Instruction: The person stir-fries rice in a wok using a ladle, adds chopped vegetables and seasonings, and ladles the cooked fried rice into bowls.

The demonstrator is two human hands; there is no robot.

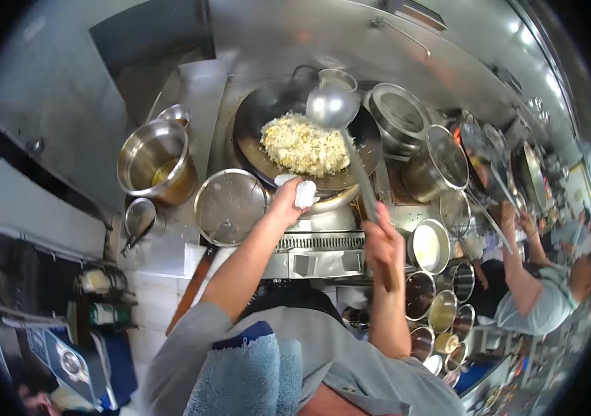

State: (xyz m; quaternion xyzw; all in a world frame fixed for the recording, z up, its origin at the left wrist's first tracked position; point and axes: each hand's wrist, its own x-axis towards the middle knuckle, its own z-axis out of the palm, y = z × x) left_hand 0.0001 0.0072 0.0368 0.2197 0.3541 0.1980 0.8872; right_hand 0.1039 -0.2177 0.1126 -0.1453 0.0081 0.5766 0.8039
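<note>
A dark wok sits on the stove with a mound of fried rice, flecked with yellow egg, in its middle. At its near edge my left hand is closed round a folded white cloth, gripping the rim through it. My right hand is wrapped round the long handle of a metal ladle. The ladle's bowl is raised at the far right side of the rice, and it looks slightly blurred. Whether the bowl touches the rice, I cannot tell.
Left of the wok stand a steel pot of yellowish liquid and a round strainer. To the right are a tall pot, a white-filled bowl and several seasoning containers. A co-worker works farther right.
</note>
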